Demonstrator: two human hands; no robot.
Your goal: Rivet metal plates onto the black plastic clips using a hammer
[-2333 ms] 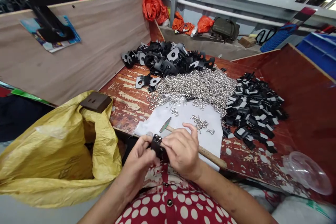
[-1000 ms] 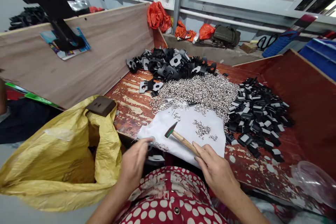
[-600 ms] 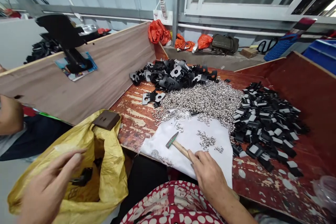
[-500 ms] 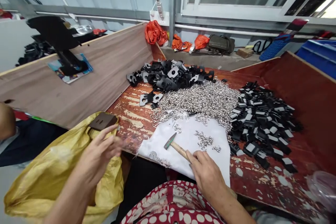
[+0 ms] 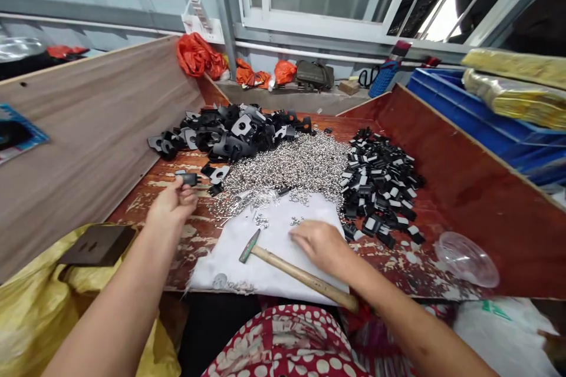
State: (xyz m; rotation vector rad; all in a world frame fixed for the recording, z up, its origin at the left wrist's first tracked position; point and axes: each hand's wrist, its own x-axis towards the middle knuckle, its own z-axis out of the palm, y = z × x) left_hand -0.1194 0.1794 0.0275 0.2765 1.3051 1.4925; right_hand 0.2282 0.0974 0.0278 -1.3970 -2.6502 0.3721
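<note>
One black pronged plastic piece (image 5: 189, 179) in hand, your left fingers (image 5: 178, 185) clamped on it | right fingers (image 5: 304, 238) beyond wooden-handled metal hammer (image 5: 303, 276), grip unclear | silvery metal heap (image 5: 296, 159) left past hammer

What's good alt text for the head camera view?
Person's left hand holds a black part; right hand is at loose metal pieces on a white sheet with a hammer. Nearby lie a shiny metal heap and piles of black parts.
</note>
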